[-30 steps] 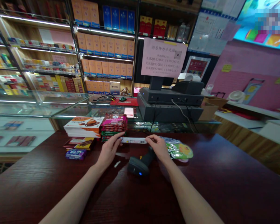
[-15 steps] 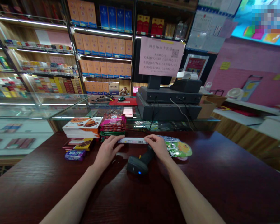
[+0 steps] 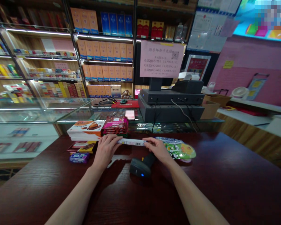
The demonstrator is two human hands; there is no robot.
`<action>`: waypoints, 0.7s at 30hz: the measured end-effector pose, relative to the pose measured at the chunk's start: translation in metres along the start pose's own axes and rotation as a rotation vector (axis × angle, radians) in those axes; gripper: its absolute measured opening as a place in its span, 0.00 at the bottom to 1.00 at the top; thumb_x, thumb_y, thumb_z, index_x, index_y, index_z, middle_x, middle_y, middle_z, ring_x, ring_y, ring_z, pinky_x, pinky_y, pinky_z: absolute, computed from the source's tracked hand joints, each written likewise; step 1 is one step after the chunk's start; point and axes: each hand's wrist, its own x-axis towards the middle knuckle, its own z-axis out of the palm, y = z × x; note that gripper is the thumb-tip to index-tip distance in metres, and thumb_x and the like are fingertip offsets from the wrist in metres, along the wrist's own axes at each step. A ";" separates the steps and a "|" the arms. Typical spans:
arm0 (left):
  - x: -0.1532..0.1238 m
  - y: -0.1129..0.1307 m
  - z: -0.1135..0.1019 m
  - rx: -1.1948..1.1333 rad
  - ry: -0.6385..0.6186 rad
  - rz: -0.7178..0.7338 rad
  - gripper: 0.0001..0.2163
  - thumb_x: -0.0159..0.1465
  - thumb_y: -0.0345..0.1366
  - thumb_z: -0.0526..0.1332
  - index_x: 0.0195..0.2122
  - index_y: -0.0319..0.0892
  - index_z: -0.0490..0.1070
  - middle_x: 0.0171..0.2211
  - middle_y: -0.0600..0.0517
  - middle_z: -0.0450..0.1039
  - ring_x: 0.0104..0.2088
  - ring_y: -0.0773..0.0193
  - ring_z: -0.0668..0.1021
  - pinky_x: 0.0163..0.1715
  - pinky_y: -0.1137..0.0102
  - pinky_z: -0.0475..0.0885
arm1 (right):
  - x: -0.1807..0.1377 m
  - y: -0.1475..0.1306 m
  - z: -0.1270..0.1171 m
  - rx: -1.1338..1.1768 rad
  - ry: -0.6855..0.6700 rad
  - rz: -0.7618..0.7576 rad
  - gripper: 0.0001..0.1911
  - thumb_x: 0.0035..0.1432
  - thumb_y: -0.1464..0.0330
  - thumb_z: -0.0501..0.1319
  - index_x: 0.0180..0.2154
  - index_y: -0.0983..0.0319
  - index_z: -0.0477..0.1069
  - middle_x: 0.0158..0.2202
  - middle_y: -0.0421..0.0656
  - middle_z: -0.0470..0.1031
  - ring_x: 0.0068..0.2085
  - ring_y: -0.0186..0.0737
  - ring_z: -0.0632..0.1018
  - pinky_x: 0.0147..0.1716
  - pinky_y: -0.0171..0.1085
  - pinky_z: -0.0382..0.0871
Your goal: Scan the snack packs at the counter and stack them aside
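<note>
Both hands hold a thin, whitish packet (image 3: 132, 142) level above the dark table, its narrow edge with a barcode turned toward me. The fingers of my left hand (image 3: 107, 149) are closed on its left end, and my right hand (image 3: 158, 150) pinches the right end. Below the packet lies a black barcode scanner (image 3: 140, 167) with a blue light lit; its handle runs up toward my right hand. Just beyond that hand, green and blue snack packets (image 3: 181, 150) rest on the table. What kind of goods the held packet contains I cannot make out.
Left of my left hand stand white-orange boxes (image 3: 85, 129), pink bags (image 3: 115, 125), chocolate bars (image 3: 84, 146) and a purple pack (image 3: 79, 157). Behind the table (image 3: 213, 187) is a glass counter with a cash register (image 3: 170, 107) and a monitor bearing a pink sign (image 3: 162, 59).
My left hand has shifted slightly and its fingers sit closer around the packet's end. The packet stays between both hands, now tilted slightly down to the right. The whole view has shifted a little.
</note>
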 end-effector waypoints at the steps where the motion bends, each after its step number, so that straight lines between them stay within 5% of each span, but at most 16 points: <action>1: 0.000 -0.001 0.000 0.004 0.001 -0.006 0.13 0.67 0.37 0.61 0.53 0.47 0.73 0.46 0.48 0.76 0.49 0.55 0.73 0.51 0.58 0.68 | 0.000 0.001 0.000 0.009 -0.009 -0.001 0.20 0.55 0.58 0.63 0.46 0.61 0.78 0.25 0.36 0.69 0.26 0.33 0.68 0.29 0.35 0.63; 8: -0.004 -0.008 0.002 0.025 0.018 -0.083 0.12 0.67 0.38 0.61 0.52 0.48 0.74 0.47 0.47 0.75 0.50 0.53 0.73 0.51 0.57 0.67 | 0.001 0.002 -0.008 -0.019 -0.070 -0.009 0.25 0.56 0.60 0.63 0.54 0.62 0.72 0.34 0.40 0.76 0.31 0.36 0.75 0.36 0.38 0.69; 12: -0.006 -0.014 0.001 0.033 0.021 -0.107 0.12 0.68 0.38 0.60 0.52 0.47 0.74 0.47 0.46 0.74 0.49 0.53 0.73 0.50 0.57 0.68 | -0.007 -0.013 -0.027 -0.108 -0.227 -0.024 0.27 0.57 0.63 0.63 0.57 0.61 0.69 0.43 0.45 0.81 0.46 0.44 0.79 0.51 0.44 0.69; 17: -0.007 -0.019 -0.001 0.045 0.032 -0.137 0.13 0.68 0.39 0.60 0.52 0.48 0.74 0.48 0.46 0.74 0.49 0.53 0.73 0.49 0.58 0.68 | -0.019 -0.033 -0.045 -0.263 -0.532 0.015 0.32 0.50 0.67 0.67 0.58 0.58 0.70 0.57 0.47 0.76 0.57 0.49 0.75 0.61 0.48 0.62; 21: -0.006 -0.021 -0.003 0.050 0.051 -0.156 0.13 0.68 0.39 0.59 0.52 0.47 0.74 0.47 0.46 0.74 0.49 0.53 0.73 0.49 0.58 0.68 | -0.021 -0.032 -0.040 -0.527 -0.629 0.005 0.37 0.46 0.69 0.67 0.60 0.57 0.69 0.63 0.48 0.69 0.68 0.53 0.63 0.69 0.56 0.40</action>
